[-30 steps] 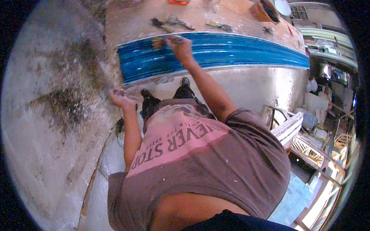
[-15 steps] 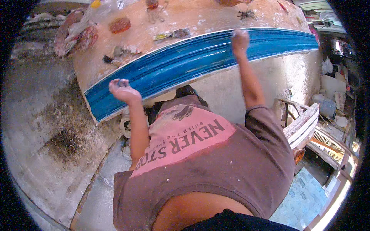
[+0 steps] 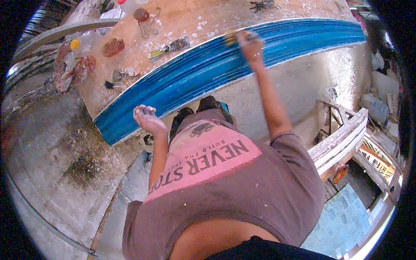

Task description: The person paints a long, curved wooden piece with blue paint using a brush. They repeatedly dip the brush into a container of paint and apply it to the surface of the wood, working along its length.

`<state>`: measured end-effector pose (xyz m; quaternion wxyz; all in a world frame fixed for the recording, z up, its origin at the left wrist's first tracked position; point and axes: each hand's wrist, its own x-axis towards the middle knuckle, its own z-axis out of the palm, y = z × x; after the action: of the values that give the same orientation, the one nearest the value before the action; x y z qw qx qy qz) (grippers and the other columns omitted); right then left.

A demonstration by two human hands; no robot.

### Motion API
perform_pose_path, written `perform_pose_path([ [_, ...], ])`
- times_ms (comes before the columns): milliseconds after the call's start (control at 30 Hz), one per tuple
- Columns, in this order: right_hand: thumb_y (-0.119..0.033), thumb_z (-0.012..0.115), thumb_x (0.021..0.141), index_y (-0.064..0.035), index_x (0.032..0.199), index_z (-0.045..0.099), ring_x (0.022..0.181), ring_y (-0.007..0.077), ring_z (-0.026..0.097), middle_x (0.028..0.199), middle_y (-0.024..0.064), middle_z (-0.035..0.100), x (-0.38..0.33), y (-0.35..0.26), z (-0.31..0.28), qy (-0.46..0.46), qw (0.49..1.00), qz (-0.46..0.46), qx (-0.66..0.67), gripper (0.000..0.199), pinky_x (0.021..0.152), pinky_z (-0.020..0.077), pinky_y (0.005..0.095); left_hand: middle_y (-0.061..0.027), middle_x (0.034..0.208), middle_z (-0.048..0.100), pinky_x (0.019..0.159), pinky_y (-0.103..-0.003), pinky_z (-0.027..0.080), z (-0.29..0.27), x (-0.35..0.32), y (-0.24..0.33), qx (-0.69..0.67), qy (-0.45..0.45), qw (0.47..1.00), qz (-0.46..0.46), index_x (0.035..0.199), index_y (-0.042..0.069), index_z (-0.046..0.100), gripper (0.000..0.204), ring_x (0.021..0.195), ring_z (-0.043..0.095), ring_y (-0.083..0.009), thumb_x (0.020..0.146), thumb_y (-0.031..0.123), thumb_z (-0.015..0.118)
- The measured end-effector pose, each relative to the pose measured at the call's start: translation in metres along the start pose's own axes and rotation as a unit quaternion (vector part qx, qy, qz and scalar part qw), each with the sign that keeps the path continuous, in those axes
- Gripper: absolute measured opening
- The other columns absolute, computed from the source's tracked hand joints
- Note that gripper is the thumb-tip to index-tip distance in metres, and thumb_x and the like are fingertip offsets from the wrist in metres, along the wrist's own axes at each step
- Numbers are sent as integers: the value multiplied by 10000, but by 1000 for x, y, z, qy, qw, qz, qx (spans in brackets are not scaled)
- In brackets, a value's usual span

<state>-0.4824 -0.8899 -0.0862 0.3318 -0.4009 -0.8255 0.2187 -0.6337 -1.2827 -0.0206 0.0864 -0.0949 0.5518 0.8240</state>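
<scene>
A long blue ridged moulding (image 3: pixel 186 80) lies bowed across the near edge of the table. My right hand (image 3: pixel 252 47) is closed on a brush (image 3: pixel 231 39), whose tan end rests over the moulding's far edge near its middle; the handle is hidden in my fingers. Near the moulding's left part, my left hand (image 3: pixel 150 120) is held palm up at its near edge. Its whitened fingers are loosely curled and apart, and I see nothing in them.
Behind the moulding, the tabletop (image 3: pixel 173 28) carries a paintbrush (image 3: pixel 169 47), a scraper-like tool (image 3: pixel 123 75), reddish-brown lumps (image 3: pixel 113 47), a yellow-capped clear bottle (image 3: pixel 84 43) and a dark tangle of strands (image 3: pixel 262 5). A whitish wooden frame (image 3: pixel 340 136) stands at my right.
My right hand has moved left along the moulding, and the brush now shows in it. The left hand has shifted slightly right and nearer to me. The whole view has tilted a little.
</scene>
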Motion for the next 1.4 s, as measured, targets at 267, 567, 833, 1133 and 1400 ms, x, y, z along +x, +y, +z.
perform_pose_path([
  [267, -421, 577, 871, -105, 883, 714, 778, 359, 662, 829, 197, 675, 128, 127, -100, -9, 905, 80, -419, 344, 684, 534, 453, -8, 916, 498, 662, -321, 372, -53, 38, 19, 40, 142, 988, 36, 1041, 146, 459, 242, 742, 460, -156, 915, 330, 552],
  [567, -194, 638, 812, -138, 814, 717, 630, 274, 637, 668, 100, 645, -46, -91, 39, -49, 988, -87, -118, 97, 557, 506, 396, -2, 833, 493, 705, -320, 374, -170, 77, 50, -63, 314, 946, 50, 915, 127, 510, 232, 705, 453, -160, 895, 357, 530],
  [833, -243, 731, 793, -76, 899, 732, 764, 188, 689, 853, 74, 717, -79, -219, 138, -308, 858, 224, 345, 198, 685, 549, 325, -21, 819, 557, 713, -346, 401, -306, 120, 10, -39, 324, 942, 73, 885, 118, 542, 277, 765, 510, -177, 895, 389, 485],
  [1133, -179, 670, 785, -89, 700, 646, 569, 276, 584, 660, 101, 619, -107, -156, 93, -94, 991, -92, -7, 126, 534, 478, 396, -21, 847, 541, 618, -339, 348, -281, 123, 30, -83, 368, 923, 77, 861, 129, 513, 283, 680, 457, -175, 900, 402, 452],
  [1400, -332, 732, 771, -140, 860, 736, 732, 296, 676, 829, 115, 696, -115, -285, 117, -258, 965, 10, 46, 212, 636, 542, 392, -52, 1016, 562, 782, -370, 395, -334, 109, 46, 24, 98, 993, -53, 1013, 115, 545, 284, 869, 506, -204, 811, 308, 597],
])
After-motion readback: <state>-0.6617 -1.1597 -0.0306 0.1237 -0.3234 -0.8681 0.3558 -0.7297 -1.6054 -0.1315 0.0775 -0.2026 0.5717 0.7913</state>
